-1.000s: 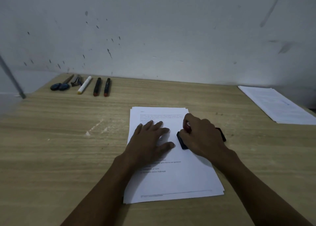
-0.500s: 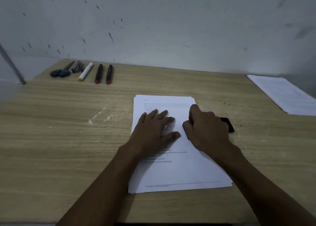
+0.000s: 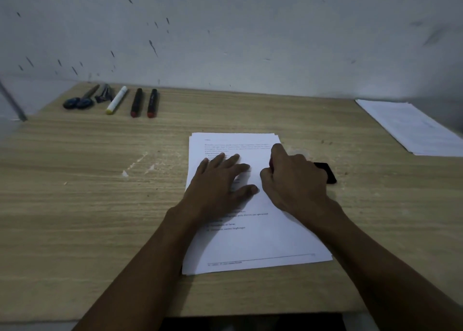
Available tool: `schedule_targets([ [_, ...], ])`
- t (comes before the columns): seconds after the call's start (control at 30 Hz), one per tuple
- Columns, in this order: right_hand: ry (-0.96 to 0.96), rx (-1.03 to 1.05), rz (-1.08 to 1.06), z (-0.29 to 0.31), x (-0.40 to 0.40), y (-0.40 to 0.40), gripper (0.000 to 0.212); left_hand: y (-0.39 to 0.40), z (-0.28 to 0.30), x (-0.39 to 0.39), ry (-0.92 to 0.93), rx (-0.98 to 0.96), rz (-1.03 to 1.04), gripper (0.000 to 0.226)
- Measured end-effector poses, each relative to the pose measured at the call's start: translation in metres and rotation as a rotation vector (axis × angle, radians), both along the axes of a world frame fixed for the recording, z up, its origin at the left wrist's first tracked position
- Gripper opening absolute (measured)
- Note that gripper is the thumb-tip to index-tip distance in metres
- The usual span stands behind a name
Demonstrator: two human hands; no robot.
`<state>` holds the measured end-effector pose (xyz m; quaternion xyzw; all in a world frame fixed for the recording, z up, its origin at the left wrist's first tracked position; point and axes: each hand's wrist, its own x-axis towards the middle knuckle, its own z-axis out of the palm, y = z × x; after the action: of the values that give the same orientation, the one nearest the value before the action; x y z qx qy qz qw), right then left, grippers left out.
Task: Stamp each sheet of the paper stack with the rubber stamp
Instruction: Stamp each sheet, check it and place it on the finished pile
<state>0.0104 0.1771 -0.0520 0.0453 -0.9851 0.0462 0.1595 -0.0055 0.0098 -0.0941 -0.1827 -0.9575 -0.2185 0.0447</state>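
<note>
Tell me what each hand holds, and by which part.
Right hand grips a red-topped stamp; hold point hidden. Left hand holds nothing, lying flat on the paper stack.

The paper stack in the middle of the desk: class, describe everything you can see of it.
The paper stack is white printed sheets lying flat on the wooden desk, edges slightly fanned at the far end. The top sheet carries lines of small black text and a footer line near the bottom. The left hand rests flat on it with fingers spread; the right hand sits curled over its right edge.
</note>
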Motion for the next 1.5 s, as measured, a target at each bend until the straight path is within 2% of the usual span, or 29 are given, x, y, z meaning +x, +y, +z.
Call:
schedule_targets([
  [0.2,0.006,-0.005,0.001,0.001,-0.002,0.0,0.019,0.001,0.004,0.002,-0.001,-0.001,0.004,0.073],
  [0.37,-0.123,-0.105,0.028,0.01,0.001,0.003,0.014,0.002,0.014,0.003,-0.058,-0.028,0.001,0.063],
  [0.43,-0.175,-0.206,0.036,0.015,0.002,0.008,0.014,0.004,0.021,0.002,-0.097,-0.057,0.002,0.062],
  [0.5,-0.199,-0.403,0.008,0.021,0.002,0.017,0.013,0.006,0.027,0.001,-0.122,-0.107,0.003,0.062],
  [0.6,-0.127,-0.63,-0.032,0.026,-0.001,0.037,0.01,0.008,0.032,-0.002,-0.174,-0.13,0.005,0.064],
  [0.87,-0.033,-0.57,-0.255,0.035,-0.015,0.103,0.025,0.016,0.047,0.002,-0.046,0.147,0.029,0.056],
  [1.07,-0.02,-0.563,-0.293,0.037,-0.02,0.116,0.018,0.02,0.051,0.002,0.002,0.211,0.036,0.05],
  [1.5,-0.033,-0.432,-0.303,0.022,-0.023,0.102,0.027,0.013,0.047,-0.003,0.075,0.253,0.069,0.046],
])
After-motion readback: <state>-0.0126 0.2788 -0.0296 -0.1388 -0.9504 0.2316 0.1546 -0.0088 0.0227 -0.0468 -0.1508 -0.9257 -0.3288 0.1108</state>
